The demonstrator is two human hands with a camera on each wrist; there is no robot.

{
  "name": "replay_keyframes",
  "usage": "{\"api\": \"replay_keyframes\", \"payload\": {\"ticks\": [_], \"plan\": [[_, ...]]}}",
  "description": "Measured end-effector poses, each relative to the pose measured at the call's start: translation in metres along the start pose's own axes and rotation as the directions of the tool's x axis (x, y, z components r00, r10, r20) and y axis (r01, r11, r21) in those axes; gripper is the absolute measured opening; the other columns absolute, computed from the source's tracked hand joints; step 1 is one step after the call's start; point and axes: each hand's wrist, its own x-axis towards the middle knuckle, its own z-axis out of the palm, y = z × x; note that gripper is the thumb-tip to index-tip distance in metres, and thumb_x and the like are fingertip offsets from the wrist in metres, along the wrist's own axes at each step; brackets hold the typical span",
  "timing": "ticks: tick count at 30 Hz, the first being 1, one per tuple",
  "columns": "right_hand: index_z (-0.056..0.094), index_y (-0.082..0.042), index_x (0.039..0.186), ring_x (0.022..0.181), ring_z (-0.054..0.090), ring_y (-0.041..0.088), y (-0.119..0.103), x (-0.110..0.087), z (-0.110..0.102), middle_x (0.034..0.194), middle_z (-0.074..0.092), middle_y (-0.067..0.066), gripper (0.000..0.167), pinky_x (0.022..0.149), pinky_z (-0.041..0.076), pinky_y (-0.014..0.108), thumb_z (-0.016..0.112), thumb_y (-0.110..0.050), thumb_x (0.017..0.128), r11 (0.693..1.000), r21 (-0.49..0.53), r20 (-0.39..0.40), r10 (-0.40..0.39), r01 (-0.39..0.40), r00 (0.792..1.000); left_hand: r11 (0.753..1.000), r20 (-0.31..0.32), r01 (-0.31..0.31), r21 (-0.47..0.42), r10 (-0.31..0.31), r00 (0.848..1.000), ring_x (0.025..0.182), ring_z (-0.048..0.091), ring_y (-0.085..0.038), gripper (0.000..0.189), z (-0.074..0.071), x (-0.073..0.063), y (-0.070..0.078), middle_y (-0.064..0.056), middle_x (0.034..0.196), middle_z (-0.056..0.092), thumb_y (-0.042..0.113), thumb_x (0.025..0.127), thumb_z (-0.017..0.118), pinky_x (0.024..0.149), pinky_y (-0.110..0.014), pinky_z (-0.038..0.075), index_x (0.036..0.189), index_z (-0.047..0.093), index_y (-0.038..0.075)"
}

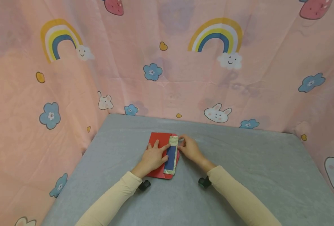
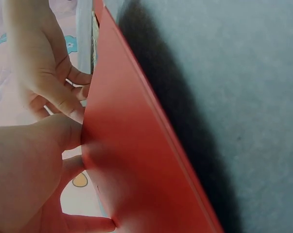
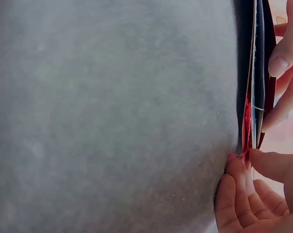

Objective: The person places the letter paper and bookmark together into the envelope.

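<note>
A flat red paper envelope (image 1: 158, 138) lies on the table. Along its right side is a narrow bookmark-like strip (image 1: 171, 158) with a dark blue middle and pale patterned ends. A pinkish-red scalloped edge (image 1: 178, 156) shows beyond the strip. My left hand (image 1: 152, 158) rests on the envelope with fingers spread, fingertips reaching the strip. At the strip's upper right edge is my right hand (image 1: 190, 149). In the right wrist view, its thumb and forefinger pinch a red thread (image 3: 237, 155) beside the stacked paper edges.
A grey cloth covers the table (image 1: 254, 169). Behind and at the sides hangs a pink curtain (image 1: 172, 94) printed with rainbows, flowers and rabbits. A dark wrist camera (image 1: 145, 185) sits below the left sleeve, and another camera (image 1: 204, 182) below the right one.
</note>
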Motion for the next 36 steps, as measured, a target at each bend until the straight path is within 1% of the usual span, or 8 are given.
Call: {"api": "replay_keyframes", "payload": {"ticks": [3, 9, 16, 20, 25, 28, 32, 36], "plan": [[0.061, -0.002, 0.116, 0.060, 0.054, 0.010, 0.0007, -0.0003, -0.0002, 0.075, 0.064, 0.007, 0.030, 0.057, 0.044, 0.024, 0.071, -0.005, 0.088, 1.000, 0.011, 0.008, 0.024, -0.024, 1.000, 1.000, -0.001, -0.001, -0.002, 0.001, 1.000, 0.129, 0.047, -0.057, 0.057, -0.0006, 0.0001, 0.0000, -0.023, 0.154, 0.041, 0.045, 0.094, 0.061, 0.086, -0.053, 0.058, 0.148, 0.045, 0.038], [0.063, -0.001, 0.113, 0.058, 0.052, 0.010, -0.0005, -0.0021, -0.0010, 0.072, 0.062, 0.007, 0.025, 0.056, 0.041, 0.024, 0.070, -0.005, 0.089, 1.000, 0.000, 0.017, 0.019, -0.019, 1.000, 1.000, -0.002, -0.006, -0.003, 0.006, 1.000, 0.128, 0.048, -0.057, 0.057, -0.0022, -0.0011, 0.0004, -0.024, 0.154, 0.041, 0.045, 0.094, 0.061, 0.086, -0.054, 0.058, 0.148, 0.045, 0.038], [0.066, -0.002, 0.111, 0.055, 0.052, 0.010, -0.0005, -0.0037, -0.0011, 0.069, 0.061, 0.006, 0.022, 0.056, 0.041, 0.024, 0.060, 0.002, 0.089, 0.999, 0.018, 0.035, 0.028, -0.029, 0.999, 1.000, -0.005, -0.009, -0.014, 0.009, 1.000, 0.128, 0.047, -0.058, 0.056, -0.0016, -0.0019, -0.0005, -0.024, 0.155, 0.040, 0.044, 0.095, 0.061, 0.085, -0.055, 0.058, 0.148, 0.045, 0.037], [0.067, -0.002, 0.107, 0.057, 0.051, 0.010, 0.0005, -0.0037, -0.0006, 0.069, 0.061, 0.007, 0.021, 0.056, 0.040, 0.024, 0.063, 0.002, 0.086, 1.000, 0.010, 0.031, 0.013, -0.014, 0.999, 1.000, -0.004, -0.011, -0.028, 0.011, 1.000, 0.129, 0.046, -0.058, 0.055, -0.0017, -0.0023, -0.0006, -0.024, 0.155, 0.039, 0.044, 0.095, 0.061, 0.083, -0.055, 0.058, 0.147, 0.046, 0.037], [0.069, -0.003, 0.099, 0.058, 0.052, 0.010, 0.0013, -0.0018, 0.0007, 0.070, 0.063, 0.007, 0.009, 0.057, 0.042, 0.025, 0.066, -0.004, 0.091, 1.000, 0.011, 0.026, 0.007, -0.008, 1.000, 0.999, -0.001, -0.010, -0.039, 0.010, 1.000, 0.130, 0.046, -0.058, 0.055, -0.0024, -0.0027, -0.0006, -0.024, 0.155, 0.039, 0.044, 0.095, 0.061, 0.084, -0.055, 0.058, 0.147, 0.046, 0.037], [0.069, -0.004, 0.095, 0.058, 0.052, 0.010, 0.0021, 0.0011, 0.0018, 0.070, 0.064, 0.007, 0.005, 0.059, 0.043, 0.025, 0.066, -0.006, 0.091, 1.000, 0.018, 0.024, 0.013, -0.013, 1.000, 0.999, -0.001, -0.007, -0.032, 0.007, 1.000, 0.130, 0.046, -0.058, 0.055, -0.0030, -0.0029, -0.0009, -0.024, 0.155, 0.039, 0.044, 0.095, 0.061, 0.085, -0.055, 0.057, 0.147, 0.046, 0.037], [0.069, -0.003, 0.091, 0.057, 0.052, 0.009, 0.0053, 0.0047, 0.0031, 0.068, 0.064, 0.007, 0.003, 0.057, 0.043, 0.024, 0.070, -0.005, 0.088, 1.000, 0.010, 0.012, -0.010, 0.010, 1.000, 1.000, -0.002, -0.006, -0.031, 0.006, 1.000, 0.130, 0.046, -0.058, 0.055, -0.0031, -0.0029, -0.0010, -0.024, 0.155, 0.039, 0.044, 0.094, 0.061, 0.084, -0.055, 0.058, 0.147, 0.046, 0.037], [0.070, -0.003, 0.089, 0.058, 0.051, 0.009, 0.0077, 0.0045, 0.0028, 0.067, 0.063, 0.007, 0.006, 0.056, 0.041, 0.023, 0.073, -0.004, 0.084, 1.000, 0.005, 0.012, -0.030, 0.030, 0.999, 1.000, 0.004, -0.011, -0.027, 0.011, 1.000, 0.130, 0.046, -0.058, 0.055, -0.0025, -0.0029, -0.0006, -0.024, 0.155, 0.039, 0.044, 0.095, 0.060, 0.083, -0.055, 0.058, 0.147, 0.045, 0.037]]}}
